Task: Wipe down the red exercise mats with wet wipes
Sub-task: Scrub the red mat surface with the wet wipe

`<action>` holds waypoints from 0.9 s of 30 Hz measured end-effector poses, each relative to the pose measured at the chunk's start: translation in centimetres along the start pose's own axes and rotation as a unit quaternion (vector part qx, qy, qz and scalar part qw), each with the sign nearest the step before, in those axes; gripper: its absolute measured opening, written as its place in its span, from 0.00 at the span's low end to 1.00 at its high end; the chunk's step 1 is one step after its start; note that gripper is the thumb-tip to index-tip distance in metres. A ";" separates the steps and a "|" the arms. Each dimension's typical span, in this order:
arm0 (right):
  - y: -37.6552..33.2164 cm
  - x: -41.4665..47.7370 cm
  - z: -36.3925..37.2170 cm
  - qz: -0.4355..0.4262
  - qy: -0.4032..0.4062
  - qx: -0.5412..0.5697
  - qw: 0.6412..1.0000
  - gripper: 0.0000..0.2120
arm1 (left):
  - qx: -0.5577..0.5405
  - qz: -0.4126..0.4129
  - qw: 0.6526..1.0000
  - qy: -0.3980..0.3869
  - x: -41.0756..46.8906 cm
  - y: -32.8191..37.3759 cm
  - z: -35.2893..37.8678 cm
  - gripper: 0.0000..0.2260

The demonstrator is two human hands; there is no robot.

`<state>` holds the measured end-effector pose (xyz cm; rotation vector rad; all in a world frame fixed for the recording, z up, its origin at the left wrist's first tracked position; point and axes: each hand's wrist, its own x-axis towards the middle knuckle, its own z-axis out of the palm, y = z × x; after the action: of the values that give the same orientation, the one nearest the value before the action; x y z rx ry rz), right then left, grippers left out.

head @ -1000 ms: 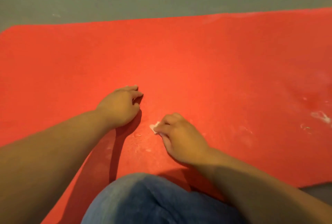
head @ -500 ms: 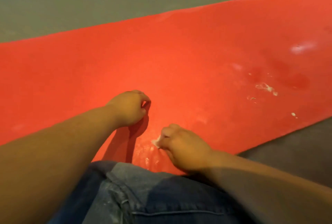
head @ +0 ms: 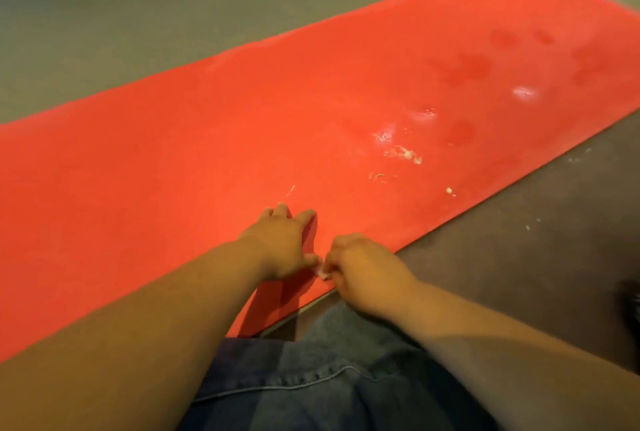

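A long red exercise mat (head: 214,140) lies across the floor, running from lower left to upper right. My right hand (head: 363,275) pinches a small crumpled white wet wipe (head: 322,273) just above the mat's near edge. My left hand (head: 284,243) rests on the mat beside it with fingers spread forward, and its thumb touches the wipe. White residue and crumbs (head: 403,153) and darker damp patches (head: 467,70) mark the mat's right half.
Grey floor (head: 121,5) lies beyond the mat, and darker floor (head: 512,243) with a few white specks lies to the right. My knee in blue jeans (head: 329,371) sits at the mat's near edge. A dark object (head: 632,306) shows at the right border.
The view has swung right, showing more of the mat's far end. My hands have come together, with the left thumb now at the wipe. The left fingers have spread out.
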<state>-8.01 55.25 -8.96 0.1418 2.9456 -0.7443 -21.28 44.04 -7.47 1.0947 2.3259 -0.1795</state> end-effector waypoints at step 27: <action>9.9 -1.8 -2.9 0.233 0.183 0.020 0.955 0.11 | 0.017 -0.086 0.994 -0.060 2.8 3.8 -0.4 0.55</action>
<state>-5.28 65.15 -10.84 1.0411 3.0239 -0.7669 -20.00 48.53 -8.22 0.8738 2.3144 -0.3409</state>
